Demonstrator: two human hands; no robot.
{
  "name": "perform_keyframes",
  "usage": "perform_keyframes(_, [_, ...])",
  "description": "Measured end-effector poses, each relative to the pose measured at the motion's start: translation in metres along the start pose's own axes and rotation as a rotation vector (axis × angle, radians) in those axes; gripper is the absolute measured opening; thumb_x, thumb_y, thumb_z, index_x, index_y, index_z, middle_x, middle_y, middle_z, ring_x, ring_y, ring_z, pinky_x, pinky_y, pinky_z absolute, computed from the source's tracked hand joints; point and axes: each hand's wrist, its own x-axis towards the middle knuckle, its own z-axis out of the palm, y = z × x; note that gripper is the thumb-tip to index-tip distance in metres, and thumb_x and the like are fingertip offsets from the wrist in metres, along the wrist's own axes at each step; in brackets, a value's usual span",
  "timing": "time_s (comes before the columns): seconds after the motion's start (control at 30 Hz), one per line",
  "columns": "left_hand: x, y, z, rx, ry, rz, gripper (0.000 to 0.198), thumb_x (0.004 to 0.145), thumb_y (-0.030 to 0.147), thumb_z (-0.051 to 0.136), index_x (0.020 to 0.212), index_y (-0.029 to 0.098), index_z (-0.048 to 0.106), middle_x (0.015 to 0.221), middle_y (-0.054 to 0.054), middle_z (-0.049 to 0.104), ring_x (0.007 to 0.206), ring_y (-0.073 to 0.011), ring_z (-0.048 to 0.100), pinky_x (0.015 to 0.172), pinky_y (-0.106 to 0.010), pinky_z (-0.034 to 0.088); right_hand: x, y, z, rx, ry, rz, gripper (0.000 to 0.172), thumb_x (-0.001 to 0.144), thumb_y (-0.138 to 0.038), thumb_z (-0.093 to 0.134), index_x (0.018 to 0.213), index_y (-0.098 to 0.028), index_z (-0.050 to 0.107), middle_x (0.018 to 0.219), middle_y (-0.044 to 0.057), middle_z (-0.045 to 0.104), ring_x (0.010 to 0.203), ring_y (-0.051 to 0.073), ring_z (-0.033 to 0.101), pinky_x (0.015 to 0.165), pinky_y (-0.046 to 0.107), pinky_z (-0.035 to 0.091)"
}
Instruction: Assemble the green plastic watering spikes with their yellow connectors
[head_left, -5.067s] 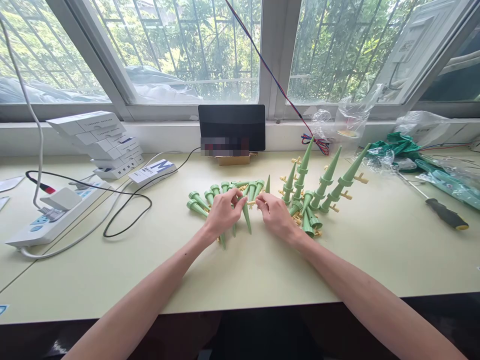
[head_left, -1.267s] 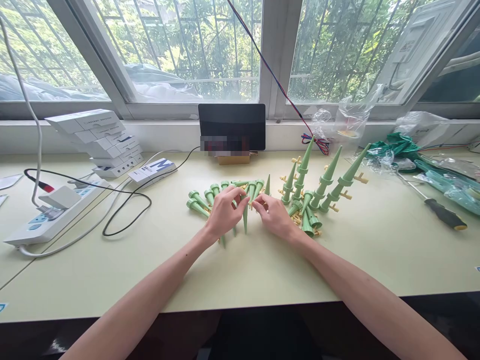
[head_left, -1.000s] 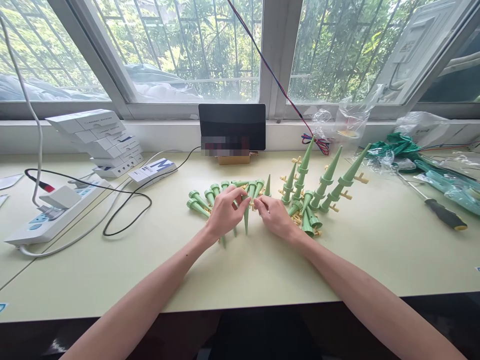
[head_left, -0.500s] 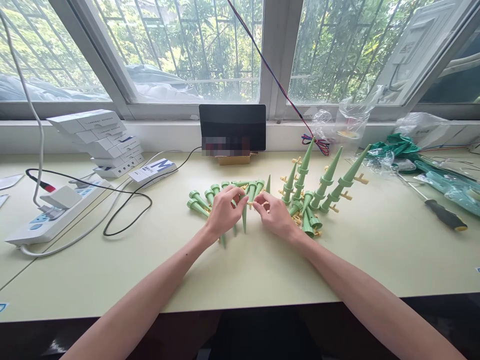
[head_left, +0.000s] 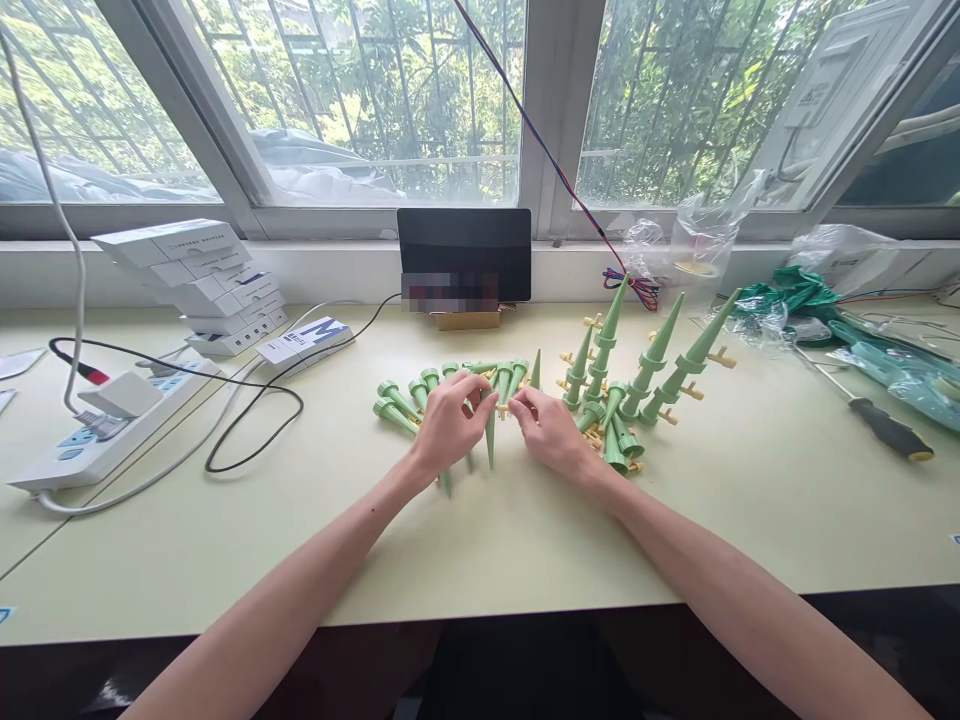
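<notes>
Pinched in my left hand (head_left: 452, 420) is a green plant watering spike (head_left: 490, 448), its point hanging down over the table. A small yellow valve (head_left: 503, 408) sticks out of its side towards the right. My right hand (head_left: 553, 432) is closed, thumb and forefinger at the tip of that valve. More green spikes (head_left: 397, 410) with yellow valves lie fanned out behind and left of my left hand. To the right, several spikes stand stacked in upright, leaning columns (head_left: 651, 365). Others lie in a pile (head_left: 616, 445) beside my right wrist.
A dark tablet (head_left: 465, 250) stands at the back by the window. On the left are a power strip (head_left: 120, 425), a black cable (head_left: 255, 372) and stacked white boxes (head_left: 202, 285). A screwdriver (head_left: 891, 428) and green plastic packaging (head_left: 896, 355) lie at right.
The fingers of my right hand have shifted slightly at the yellow valve, and the held spike's tip has moved a touch downward. The other spikes have stayed in place.
</notes>
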Motion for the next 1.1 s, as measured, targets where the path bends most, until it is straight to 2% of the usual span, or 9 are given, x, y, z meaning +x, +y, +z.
perform_keyframes(0.27, [-0.0011,0.0003,0.0002,-0.021,-0.011,0.015,0.014,0.088,0.033,0.058,0.086,0.021,0.065,0.077,-0.002,0.056,0.070,-0.0144,0.055,0.058,-0.025,0.052,0.0016,-0.0019,0.0002,-0.027,-0.003,0.036,0.043,0.099,-0.044,0.035,0.066,-0.020,0.049,0.065,0.001,0.057,0.056,0.013,0.046,0.057,0.026,0.034])
perform_keyframes(0.43, [-0.0014,0.0014,0.0007,-0.052,-0.011,-0.013,0.015,0.088,0.035,0.060,0.087,0.022,0.067,0.078,-0.003,0.052,0.072,-0.0145,0.056,0.057,-0.024,0.054,0.0013,-0.0037,-0.0007,-0.017,0.003,0.055,0.050,0.099,-0.049,0.031,0.063,-0.020,0.048,0.060,0.001,0.054,0.053,0.013,0.044,0.055,0.026,0.034])
perform_keyframes(0.6, [-0.0017,0.0006,0.0019,-0.165,-0.052,-0.120,0.019,0.085,0.039,0.063,0.093,0.022,0.066,0.093,-0.005,0.048,0.078,-0.0151,0.060,0.049,-0.022,0.055,0.0010,-0.0038,-0.0005,0.011,0.027,0.067,0.051,0.098,-0.053,0.032,0.064,-0.020,0.049,0.061,0.002,0.055,0.054,0.014,0.046,0.055,0.027,0.035])
perform_keyframes(0.77, [-0.0021,-0.0025,0.0027,-0.241,-0.163,-0.163,0.034,0.079,0.041,0.070,0.107,0.023,0.062,0.108,-0.008,0.052,0.081,-0.0153,0.063,0.060,-0.026,0.060,0.0007,-0.0029,0.0000,0.060,0.047,0.083,0.051,0.097,-0.056,0.031,0.064,-0.021,0.047,0.059,0.001,0.053,0.054,0.015,0.047,0.053,0.027,0.034])
perform_keyframes(0.83, [-0.0019,-0.0034,0.0025,-0.263,-0.198,-0.180,0.038,0.077,0.040,0.071,0.110,0.023,0.060,0.113,-0.008,0.054,0.078,-0.0136,0.063,0.064,-0.028,0.060,0.0006,-0.0028,-0.0001,0.071,0.052,0.082,0.051,0.097,-0.056,0.031,0.064,-0.021,0.045,0.059,0.001,0.052,0.055,0.015,0.047,0.053,0.027,0.034])
perform_keyframes(0.93, [-0.0010,-0.0044,0.0022,-0.301,-0.218,-0.208,0.038,0.076,0.038,0.072,0.109,0.023,0.059,0.118,-0.008,0.057,0.069,-0.0107,0.062,0.063,-0.027,0.058,0.0002,-0.0035,-0.0007,0.082,0.042,0.080,0.049,0.097,-0.055,0.034,0.063,-0.021,0.044,0.059,0.001,0.053,0.055,0.015,0.049,0.053,0.027,0.036])
perform_keyframes(1.0, [-0.0002,-0.0046,0.0020,-0.326,-0.198,-0.226,0.038,0.075,0.038,0.072,0.108,0.022,0.060,0.114,-0.008,0.060,0.065,-0.0109,0.063,0.059,-0.027,0.056,-0.0004,-0.0044,-0.0012,0.094,0.028,0.072,0.046,0.097,-0.052,0.036,0.065,-0.021,0.045,0.062,0.001,0.055,0.055,0.014,0.050,0.053,0.026,0.037])
perform_keyframes(1.1, [0.0007,-0.0035,0.0009,-0.352,-0.162,-0.260,0.040,0.074,0.037,0.073,0.108,0.021,0.059,0.093,-0.005,0.065,0.063,-0.0140,0.064,0.056,-0.027,0.054,-0.0012,-0.0055,-0.0017,0.158,0.007,0.052,0.035,0.096,-0.048,0.043,0.078,-0.020,0.052,0.076,0.001,0.062,0.053,0.012,0.052,0.053,0.026,0.041])
